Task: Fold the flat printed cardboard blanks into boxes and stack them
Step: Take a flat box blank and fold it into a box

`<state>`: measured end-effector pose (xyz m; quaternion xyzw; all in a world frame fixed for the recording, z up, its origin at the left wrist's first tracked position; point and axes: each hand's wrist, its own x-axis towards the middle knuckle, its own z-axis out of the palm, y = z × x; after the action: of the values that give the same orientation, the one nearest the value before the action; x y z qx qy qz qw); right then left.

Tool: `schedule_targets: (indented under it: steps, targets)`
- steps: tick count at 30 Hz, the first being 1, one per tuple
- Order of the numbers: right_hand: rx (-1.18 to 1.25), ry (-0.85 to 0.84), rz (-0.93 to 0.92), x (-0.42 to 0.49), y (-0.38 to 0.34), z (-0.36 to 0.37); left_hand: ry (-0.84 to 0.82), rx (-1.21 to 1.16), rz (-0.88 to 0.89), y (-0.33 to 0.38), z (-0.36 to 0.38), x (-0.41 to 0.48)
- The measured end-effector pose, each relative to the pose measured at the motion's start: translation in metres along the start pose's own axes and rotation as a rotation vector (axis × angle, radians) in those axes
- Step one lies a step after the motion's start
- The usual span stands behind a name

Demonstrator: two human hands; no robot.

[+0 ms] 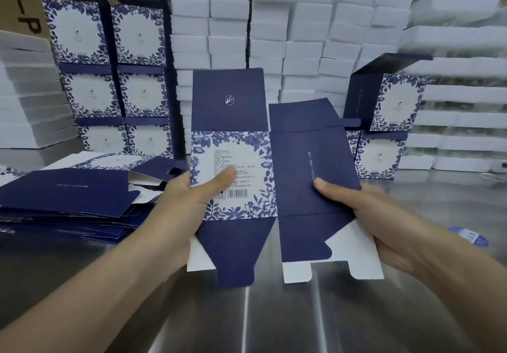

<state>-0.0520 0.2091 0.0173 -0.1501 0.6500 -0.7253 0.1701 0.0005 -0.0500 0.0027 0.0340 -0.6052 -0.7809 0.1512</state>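
- Both hands, left and right, are pinching one blank above the counter's near edge; thumbs are pressing on top
- Uneven squeezing is risking a crooked crease; loose flaps are risking catching the pile at the left edge

Seen from one head-worn camera, looking forward and down, close over the steel table toward its far edge.

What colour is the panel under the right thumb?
Plain dark navy blue with a thin line of white text on the flat cardboard blank, in the head view.
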Motion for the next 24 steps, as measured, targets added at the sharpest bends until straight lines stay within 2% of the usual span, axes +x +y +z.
schedule_targets:
  steps: [4,7,10,13,16,20,24]
  targets:
    - [-0.349,0.114,-0.144,0.0,0.0,0.015,0.074,0.181,0.183,-0.001,0.005,-0.005]
    - [-0.442,0.158,-0.223,-0.002,-0.001,0.021,0.07,0.219,0.236,0.004,0.008,-0.01]
    - [-0.233,0.109,-0.201,-0.007,-0.01,0.018,0.017,0.1,0.133,0.012,0.001,-0.008]
    - [0.091,-0.065,-0.068,-0.013,-0.017,0.007,-0.118,-0.101,-0.072,0.019,-0.001,-0.01]
    - [0.255,-0.202,0.006,-0.011,-0.014,0.0,-0.169,-0.193,-0.124,0.02,0.002,-0.012]
    - [0.16,-0.137,0.032,-0.001,-0.008,-0.002,-0.171,-0.131,-0.139,0.017,-0.009,-0.006]
    - [-0.018,-0.028,-0.035,0.004,0.0,-0.003,-0.083,-0.027,-0.132,0.017,-0.008,0.001]
